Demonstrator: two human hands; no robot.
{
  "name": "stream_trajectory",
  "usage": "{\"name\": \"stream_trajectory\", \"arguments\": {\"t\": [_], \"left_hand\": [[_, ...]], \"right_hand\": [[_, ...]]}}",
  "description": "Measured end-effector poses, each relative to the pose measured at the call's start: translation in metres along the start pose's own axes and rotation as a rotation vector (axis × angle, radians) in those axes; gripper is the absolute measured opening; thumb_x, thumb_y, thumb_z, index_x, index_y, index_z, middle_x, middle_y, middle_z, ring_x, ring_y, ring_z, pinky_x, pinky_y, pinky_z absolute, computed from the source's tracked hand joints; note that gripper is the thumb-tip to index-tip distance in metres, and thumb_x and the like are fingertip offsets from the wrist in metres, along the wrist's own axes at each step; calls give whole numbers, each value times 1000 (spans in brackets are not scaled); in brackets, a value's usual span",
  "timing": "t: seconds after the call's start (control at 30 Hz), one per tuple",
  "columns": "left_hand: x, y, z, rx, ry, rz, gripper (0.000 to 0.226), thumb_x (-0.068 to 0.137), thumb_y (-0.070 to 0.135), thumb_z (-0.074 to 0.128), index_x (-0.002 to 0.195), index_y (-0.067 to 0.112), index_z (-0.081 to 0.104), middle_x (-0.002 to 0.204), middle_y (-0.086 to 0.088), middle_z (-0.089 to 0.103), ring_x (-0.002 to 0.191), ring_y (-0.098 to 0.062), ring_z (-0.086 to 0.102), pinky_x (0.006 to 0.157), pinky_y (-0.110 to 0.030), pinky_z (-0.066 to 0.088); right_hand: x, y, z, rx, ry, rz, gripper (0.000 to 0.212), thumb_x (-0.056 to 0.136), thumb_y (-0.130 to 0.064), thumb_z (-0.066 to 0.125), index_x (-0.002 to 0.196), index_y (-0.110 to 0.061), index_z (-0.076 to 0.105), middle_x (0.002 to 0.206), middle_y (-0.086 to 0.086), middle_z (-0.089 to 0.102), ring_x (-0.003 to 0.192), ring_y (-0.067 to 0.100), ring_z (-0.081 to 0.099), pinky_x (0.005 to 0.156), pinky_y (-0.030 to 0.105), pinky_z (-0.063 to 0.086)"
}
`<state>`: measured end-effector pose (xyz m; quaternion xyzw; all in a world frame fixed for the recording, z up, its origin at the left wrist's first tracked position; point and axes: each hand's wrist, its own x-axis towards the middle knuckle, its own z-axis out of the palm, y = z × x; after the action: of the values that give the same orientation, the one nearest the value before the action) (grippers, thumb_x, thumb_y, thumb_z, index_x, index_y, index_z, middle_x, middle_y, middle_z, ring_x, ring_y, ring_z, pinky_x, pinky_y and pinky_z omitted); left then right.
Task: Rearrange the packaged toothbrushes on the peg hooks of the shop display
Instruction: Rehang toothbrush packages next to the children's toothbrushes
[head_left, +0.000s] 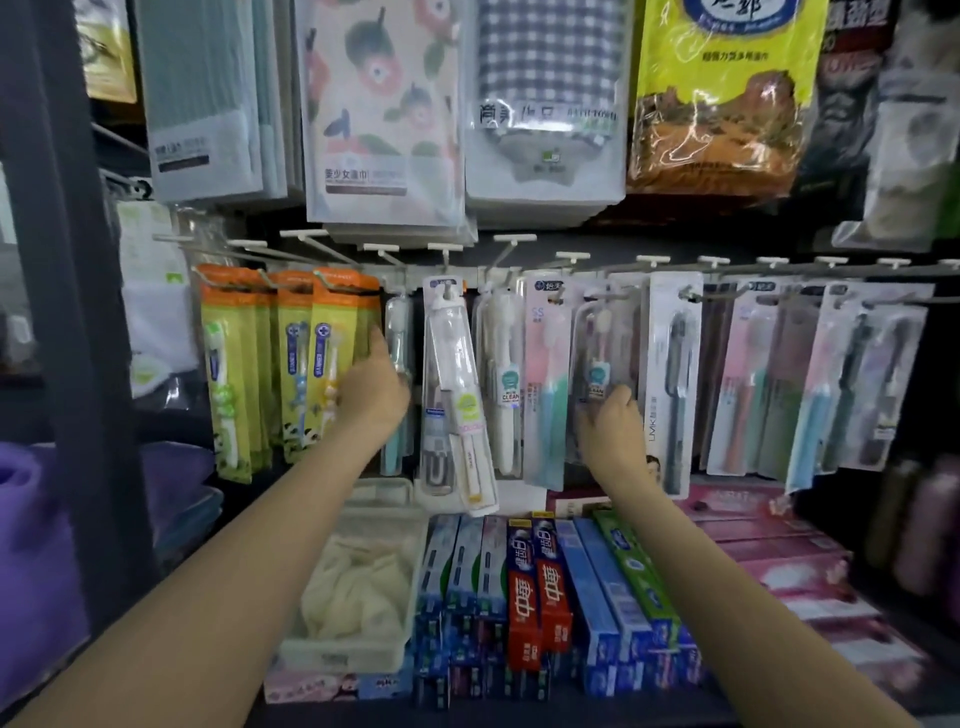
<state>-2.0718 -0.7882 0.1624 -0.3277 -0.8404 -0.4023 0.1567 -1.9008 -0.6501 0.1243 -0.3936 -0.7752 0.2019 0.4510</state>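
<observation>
Both forearms reach far over the toothpaste boxes (540, 582) to the peg row.
Right hand (613, 421) pinches the low edge of a clear toothbrush pack (597, 358) marked "CLEAN"; left hand (371, 387), fingers straight, presses the orange-topped packs (332, 364). Packs look light, stiff, slippery; better hold near the hook hole. Beside, "LMK" is readable.

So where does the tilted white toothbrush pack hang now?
In the head view, the tilted white toothbrush pack hangs centre-left, just right of the left hand, above the toothpaste boxes.
</observation>
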Motion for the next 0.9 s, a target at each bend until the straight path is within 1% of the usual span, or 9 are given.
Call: {"name": "stream_trajectory", "arguments": {"t": [0.1,0.2,0.33,0.5,0.6,0.7,0.73,0.83,0.9], "left_hand": [[-19,-1,3,-125,121,98,61,93,8,48,146,10,18,131,-16,45,109,-30,53,94,-38,47],[-43,6,3,-176,210,290,58,92,5,47,144,16,25,137,-7,37,117,-20,45,101,-29,38],[-62,18,9,-204,192,459,67,90,4,47,145,31,21,148,-2,22,128,-14,34,106,-28,33],[-70,22,17,-59,121,446,57,90,3,49,142,20,34,154,-1,4,142,-19,9,113,-31,24],[-76,31,17,-46,102,417,55,90,3,49,141,16,35,154,-1,1,142,-19,8,114,-30,20],[-78,36,18,-47,92,412,54,89,2,51,141,13,37,154,-2,-1,141,-20,14,112,-33,29],[-78,36,18,-50,89,410,54,89,2,51,140,12,37,154,-2,-1,140,-21,17,110,-35,32],[-78,38,20,-48,90,411,52,89,1,50,139,9,38,154,-3,0,138,-23,22,109,-35,34],[-78,38,20,-38,93,406,52,89,1,49,139,9,39,154,-3,0,139,-23,19,110,-33,32]], "right_hand": [[10,-6,3,111,-14,136,34,95,-8,45,123,7,35,117,27,54,103,38,55,70,33,40],[13,-9,7,145,5,171,37,92,-1,47,126,5,33,119,27,53,105,39,54,80,41,46],[4,-12,10,345,14,153,39,89,8,45,126,1,34,121,20,50,107,33,52,86,38,47],[-8,-10,-7,680,-73,217,43,92,2,38,132,-15,33,106,9,55,89,21,53,81,40,49],[-9,-4,-27,606,-99,183,37,97,-7,35,133,-11,35,95,3,53,75,15,51,75,36,49],[-5,4,-43,523,-127,141,42,97,-10,36,139,-10,34,103,4,55,67,11,48,66,30,46],[-4,6,-48,510,-128,134,40,97,-10,37,137,-9,37,103,4,56,67,13,49,63,29,45],[-3,12,-61,419,-104,101,28,95,-12,39,122,-10,47,78,5,54,60,17,47,54,29,39],[-3,16,-69,330,-74,52,26,95,-16,41,120,-11,48,79,6,55,58,15,46,49,26,37]]}}
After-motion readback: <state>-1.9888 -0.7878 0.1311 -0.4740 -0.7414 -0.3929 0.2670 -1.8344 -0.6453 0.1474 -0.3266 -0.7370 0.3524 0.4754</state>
